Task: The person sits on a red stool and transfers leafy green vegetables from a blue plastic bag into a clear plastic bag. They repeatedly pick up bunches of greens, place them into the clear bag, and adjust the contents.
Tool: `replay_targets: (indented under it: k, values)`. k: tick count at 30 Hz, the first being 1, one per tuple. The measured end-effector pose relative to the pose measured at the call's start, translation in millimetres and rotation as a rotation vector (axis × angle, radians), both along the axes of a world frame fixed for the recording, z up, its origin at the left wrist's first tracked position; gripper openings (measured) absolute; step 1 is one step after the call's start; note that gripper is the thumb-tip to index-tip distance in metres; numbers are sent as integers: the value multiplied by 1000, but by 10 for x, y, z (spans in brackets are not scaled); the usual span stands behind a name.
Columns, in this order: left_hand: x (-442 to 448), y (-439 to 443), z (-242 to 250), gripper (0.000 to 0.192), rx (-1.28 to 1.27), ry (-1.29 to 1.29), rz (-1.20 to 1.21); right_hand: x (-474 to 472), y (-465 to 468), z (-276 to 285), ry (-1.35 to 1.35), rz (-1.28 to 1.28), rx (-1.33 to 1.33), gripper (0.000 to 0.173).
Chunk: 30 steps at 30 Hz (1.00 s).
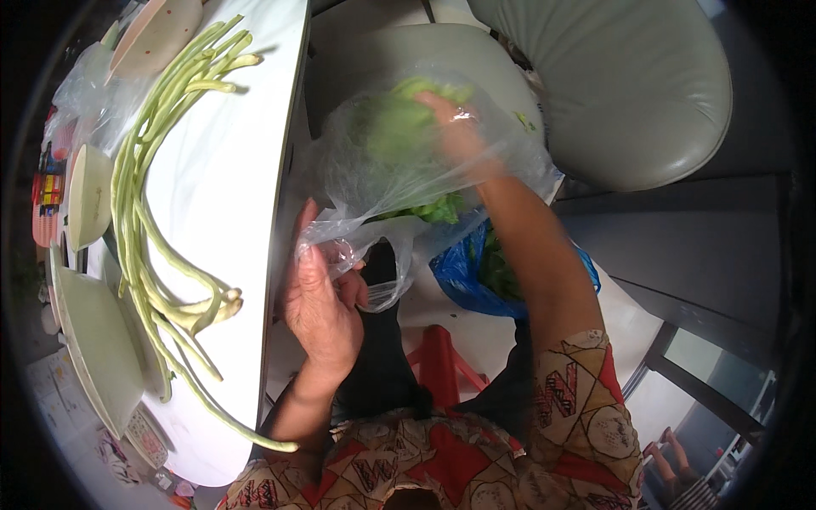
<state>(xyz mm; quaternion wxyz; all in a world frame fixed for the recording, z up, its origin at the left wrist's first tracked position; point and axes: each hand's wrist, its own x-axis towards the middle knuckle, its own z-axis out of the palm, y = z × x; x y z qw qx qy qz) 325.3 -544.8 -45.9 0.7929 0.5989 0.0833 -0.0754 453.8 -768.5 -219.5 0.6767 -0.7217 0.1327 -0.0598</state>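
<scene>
My left hand (pixel 325 299) grips the gathered mouth and handle of a clear plastic bag (pixel 344 191), beside the table edge. Inside the bag, my right hand (pixel 456 127) is closed on leafy greens (pixel 401 121), which are blurred and seen partly through the plastic. More green leaves (pixel 440 209) show lower, near the bag's opening. A blue plastic bag (pixel 456 271) with dark green leaves in it stands on the floor side, partly hidden under my right forearm.
Long yardlong beans (pixel 131 191) lie along the white table (pixel 210 159) at left, near bowls (pixel 89 197) and a large pale dish (pixel 102 344). A grey padded chair (pixel 637 95) stands ahead, and a red plastic stool (pixel 437 363) is between my legs. Another person's legs (pixel 669 456) show at lower right.
</scene>
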Motion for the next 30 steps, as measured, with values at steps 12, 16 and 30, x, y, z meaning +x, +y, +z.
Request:
replay_targets:
  k: [12,16,30]
  values:
    - [-370,-50,111,47,225,-561,-419,-394,-180,697,-54,-62,-179,45]
    - [-433,-55,33,69,566,-752,-314,-612,-157,747,-269,-70,196,44]
    - [-222,123,-1407,67,-324,442,-266,-1307,94,1213,29,-210,568,42]
